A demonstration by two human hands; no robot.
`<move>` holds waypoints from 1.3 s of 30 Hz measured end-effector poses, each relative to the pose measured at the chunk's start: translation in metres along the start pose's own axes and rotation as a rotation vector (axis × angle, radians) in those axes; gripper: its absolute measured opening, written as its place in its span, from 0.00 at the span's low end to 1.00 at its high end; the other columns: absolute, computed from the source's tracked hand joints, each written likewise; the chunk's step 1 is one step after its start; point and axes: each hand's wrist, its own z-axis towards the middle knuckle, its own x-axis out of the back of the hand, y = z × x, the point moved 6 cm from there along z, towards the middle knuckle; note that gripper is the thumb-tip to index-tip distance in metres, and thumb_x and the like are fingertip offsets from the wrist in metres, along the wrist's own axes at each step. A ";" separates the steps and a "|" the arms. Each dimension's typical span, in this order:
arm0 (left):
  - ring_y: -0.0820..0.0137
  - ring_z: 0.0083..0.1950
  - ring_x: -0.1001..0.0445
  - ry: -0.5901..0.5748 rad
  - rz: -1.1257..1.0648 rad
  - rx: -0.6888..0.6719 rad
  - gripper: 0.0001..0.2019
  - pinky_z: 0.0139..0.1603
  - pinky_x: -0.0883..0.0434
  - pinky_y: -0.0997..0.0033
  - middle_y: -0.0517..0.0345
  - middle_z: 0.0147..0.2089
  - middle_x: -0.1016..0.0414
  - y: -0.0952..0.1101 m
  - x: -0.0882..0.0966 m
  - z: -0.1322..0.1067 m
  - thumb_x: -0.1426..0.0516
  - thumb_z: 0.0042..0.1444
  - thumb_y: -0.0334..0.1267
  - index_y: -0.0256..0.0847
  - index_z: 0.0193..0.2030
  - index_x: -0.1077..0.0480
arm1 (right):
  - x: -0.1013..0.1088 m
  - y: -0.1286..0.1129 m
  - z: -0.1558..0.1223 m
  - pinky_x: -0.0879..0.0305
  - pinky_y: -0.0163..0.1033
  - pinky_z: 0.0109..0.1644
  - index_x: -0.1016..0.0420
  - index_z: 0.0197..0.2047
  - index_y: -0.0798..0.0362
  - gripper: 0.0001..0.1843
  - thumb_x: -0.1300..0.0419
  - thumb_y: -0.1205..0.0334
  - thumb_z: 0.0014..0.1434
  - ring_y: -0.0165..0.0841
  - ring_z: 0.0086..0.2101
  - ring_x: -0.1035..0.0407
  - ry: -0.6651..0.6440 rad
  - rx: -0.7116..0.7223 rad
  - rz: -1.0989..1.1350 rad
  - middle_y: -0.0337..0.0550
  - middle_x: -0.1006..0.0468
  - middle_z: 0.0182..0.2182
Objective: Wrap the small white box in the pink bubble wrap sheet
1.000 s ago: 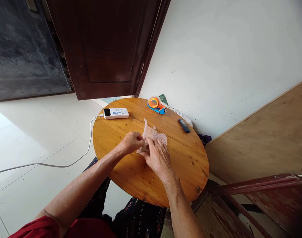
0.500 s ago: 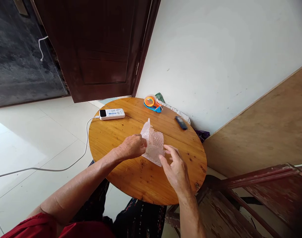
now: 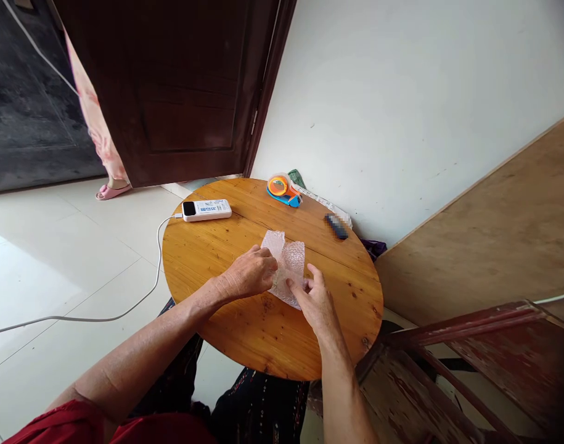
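Observation:
A small sheet of clear bubble wrap (image 3: 288, 262) lies in the middle of a round wooden table (image 3: 226, 246). My left hand (image 3: 251, 272) is closed on the sheet's left edge, fingers curled over it. Touching the sheet's lower right edge, my right hand (image 3: 315, 299) has its fingertips pinched on the wrap. Whatever lies inside the wrap is hidden.
A white power bank (image 3: 206, 209) with a white cable (image 3: 124, 305) lies at the table's far left. An orange and blue tape dispenser (image 3: 282, 188) and a small dark object (image 3: 336, 226) sit near the wall. A person's leg in a pink slipper (image 3: 110, 192) stands by the dark door.
My right hand lifted off the wrap, then came back to its lower right edge. The wrap's raised flap now lies flatter. A person's leg has appeared by the door.

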 end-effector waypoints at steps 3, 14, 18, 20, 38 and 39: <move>0.64 0.44 0.29 -0.025 0.023 -0.009 0.08 0.49 0.30 0.65 0.50 0.40 0.24 0.002 0.001 0.000 0.45 0.58 0.30 0.37 0.35 0.24 | -0.009 0.000 0.002 0.32 0.45 0.42 0.40 0.67 0.58 0.46 0.38 0.45 0.49 0.42 0.36 0.25 0.016 0.039 0.174 0.47 0.19 0.36; 0.63 0.44 0.29 -0.026 0.028 0.024 0.07 0.46 0.30 0.67 0.50 0.41 0.25 0.002 -0.002 -0.001 0.44 0.57 0.31 0.38 0.35 0.23 | -0.020 -0.015 0.009 0.30 0.39 0.35 0.35 0.62 0.57 0.40 0.34 0.53 0.46 0.35 0.30 0.27 0.033 0.027 0.525 0.40 0.21 0.31; 0.64 0.42 0.28 -0.040 0.045 0.015 0.08 0.47 0.29 0.67 0.50 0.40 0.25 0.004 -0.004 0.001 0.45 0.57 0.29 0.38 0.34 0.23 | -0.025 -0.028 0.010 0.35 0.36 0.29 0.33 0.59 0.58 0.39 0.34 0.52 0.45 0.31 0.24 0.32 0.002 0.014 0.567 0.36 0.24 0.27; 0.64 0.43 0.28 -0.044 0.041 0.017 0.08 0.49 0.29 0.66 0.50 0.40 0.25 0.004 -0.004 0.001 0.45 0.57 0.29 0.37 0.35 0.23 | -0.025 -0.029 0.010 0.35 0.35 0.29 0.32 0.59 0.58 0.38 0.35 0.53 0.45 0.30 0.24 0.33 -0.003 0.018 0.563 0.35 0.25 0.26; 0.61 0.49 0.29 -0.071 0.036 0.015 0.14 0.52 0.29 0.62 0.50 0.49 0.26 0.005 -0.002 -0.006 0.45 0.61 0.32 0.45 0.50 0.23 | -0.031 -0.007 0.015 0.44 0.32 0.20 0.32 0.58 0.56 0.36 0.38 0.50 0.46 0.30 0.19 0.39 -0.097 -0.024 0.268 0.29 0.33 0.18; 0.61 0.49 0.29 -0.087 0.058 0.007 0.13 0.52 0.29 0.62 0.50 0.49 0.26 0.007 -0.001 -0.006 0.46 0.62 0.33 0.45 0.48 0.22 | -0.031 -0.006 0.015 0.45 0.33 0.20 0.32 0.58 0.56 0.36 0.38 0.50 0.46 0.30 0.19 0.39 -0.099 -0.024 0.267 0.28 0.34 0.17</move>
